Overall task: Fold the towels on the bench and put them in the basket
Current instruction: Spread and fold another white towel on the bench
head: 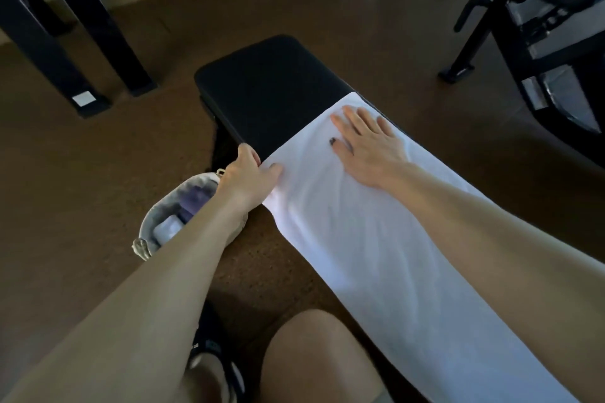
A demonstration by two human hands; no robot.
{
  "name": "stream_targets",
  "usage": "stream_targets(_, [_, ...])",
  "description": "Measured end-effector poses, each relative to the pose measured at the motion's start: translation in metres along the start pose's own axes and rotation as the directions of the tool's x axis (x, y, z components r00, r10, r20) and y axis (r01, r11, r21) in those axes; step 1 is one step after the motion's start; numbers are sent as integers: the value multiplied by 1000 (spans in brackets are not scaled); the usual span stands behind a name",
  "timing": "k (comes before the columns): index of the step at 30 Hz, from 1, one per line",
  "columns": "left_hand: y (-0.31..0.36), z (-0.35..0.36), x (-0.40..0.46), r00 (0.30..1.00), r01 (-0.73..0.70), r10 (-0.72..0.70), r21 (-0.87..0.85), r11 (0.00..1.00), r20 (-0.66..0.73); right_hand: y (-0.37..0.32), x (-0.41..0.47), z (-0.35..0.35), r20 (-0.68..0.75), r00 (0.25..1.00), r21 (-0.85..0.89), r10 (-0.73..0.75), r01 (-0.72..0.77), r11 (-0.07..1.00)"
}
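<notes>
Closest to me there's a bare knee and a sandalled foot on the brown floor. The white towel is spread lengthwise along the black worktop. My left hand pinches the towel's far-left corner at the worktop edge, and my right hand lies flat on it, fingers straight. The basket sits on the floor just left of the worktop, something folded inside. Gym frames stand further back.

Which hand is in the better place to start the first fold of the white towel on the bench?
Probably the left hand. It already holds the far left corner of the towel at the bench edge and can lift it over. The right hand lies flat on the towel, holding it down.
</notes>
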State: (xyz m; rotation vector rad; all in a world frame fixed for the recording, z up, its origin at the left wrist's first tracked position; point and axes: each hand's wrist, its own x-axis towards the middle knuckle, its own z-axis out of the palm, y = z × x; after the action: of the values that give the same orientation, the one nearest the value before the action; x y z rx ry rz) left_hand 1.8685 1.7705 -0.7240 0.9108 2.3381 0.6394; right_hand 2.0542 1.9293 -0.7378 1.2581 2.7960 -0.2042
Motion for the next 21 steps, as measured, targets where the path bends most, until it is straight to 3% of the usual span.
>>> stream_targets(8, [-7,-8,13,963,-174,133,-164,971,-232,10,26,-8,2,1000,10,-2,2,1000])
stream_targets(13, [-4,-4,35,921,-283,239,-106,953,-309,15,32,-9,-25,1000,17,-3,4,1000])
stream_targets(17, [-6,-8,43,920,-247,162,-206,947,-356,10,40,-13,-15,1000,44,5,-4,999])
stream_targets(21, [-4,-11,46,901,-220,139,-158,963,-411,5,58,-20,19,1000,78,24,-26,997])
